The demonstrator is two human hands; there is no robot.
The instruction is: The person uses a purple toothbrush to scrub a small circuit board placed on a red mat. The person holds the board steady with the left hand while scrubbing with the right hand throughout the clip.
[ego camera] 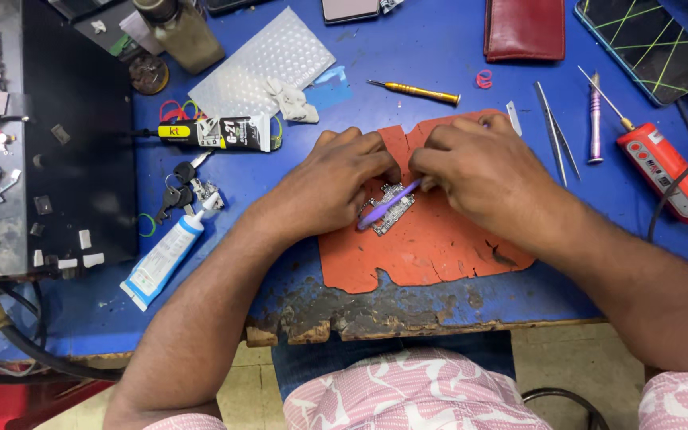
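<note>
A small circuit board [392, 212] lies on an orange work mat [431, 243] on the blue table. My left hand [336, 179] presses down beside the board, its fingertips at the board's upper edge. My right hand [483, 171] grips a purple-handled tool [384, 209], whose handle slants down-left across the board. Both hands nearly touch above the board, and they hide its upper part.
A black glue tube [216, 133], a white tube [165, 256] and keys [181, 191] lie left. A yellow screwdriver [417, 92], tweezers [555, 131], a red handheld tool [666, 167], a phone [643, 44] and a red wallet [524, 29] lie behind and right. The table's front edge [376, 318] is crumbling.
</note>
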